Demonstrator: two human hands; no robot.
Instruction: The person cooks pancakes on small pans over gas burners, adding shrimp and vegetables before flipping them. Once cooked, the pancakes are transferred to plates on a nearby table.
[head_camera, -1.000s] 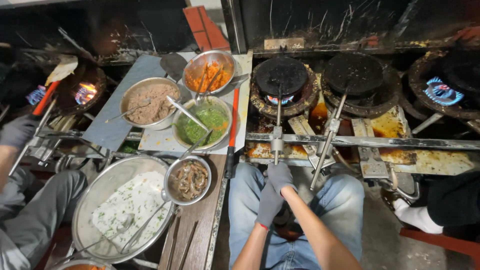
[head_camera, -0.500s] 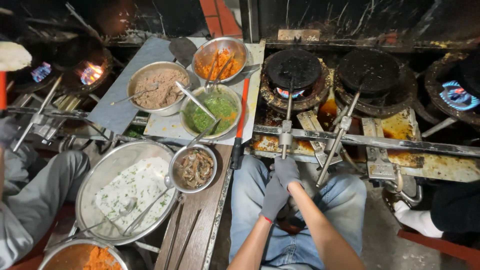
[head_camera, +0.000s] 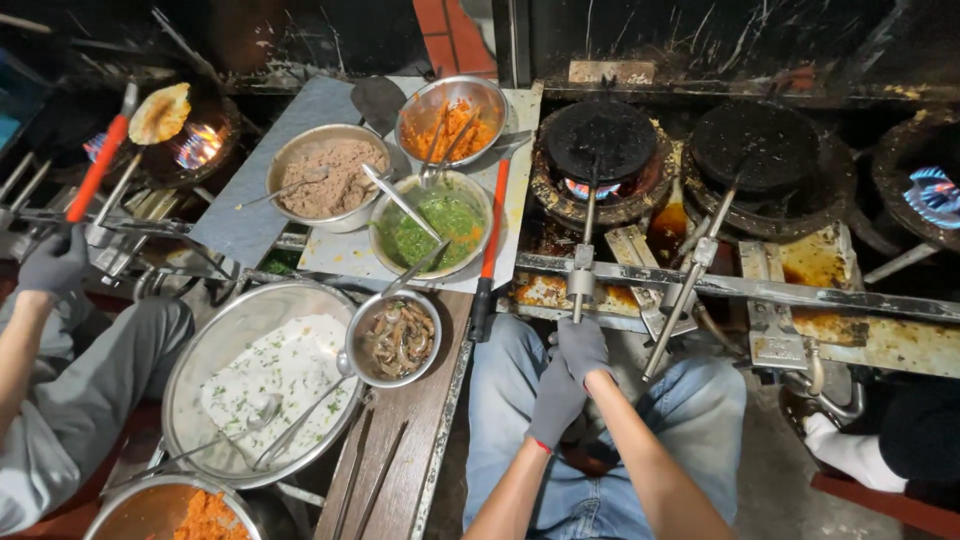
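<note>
Both gloved hands clasped together over lap, left hand (head_camera: 556, 400) over right hand (head_camera: 582, 345), grasping nothing; fingertips partly hidden by overlap. Nearest: burner valve handle (head_camera: 582, 283) just above on rail (head_camera: 740, 288). Three burners seen, third cut off at right. Four food bowls on side table (head_camera: 400, 460); fifth cut off below. Co-worker's gloved hand (head_camera: 52, 262) holds red-handled tool (head_camera: 98, 168).

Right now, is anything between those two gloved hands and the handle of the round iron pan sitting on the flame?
Nothing visible. The left hand and right hand rest together just below the pan handle; only bare gap lies between. The pan sits on its burner beyond.
</note>
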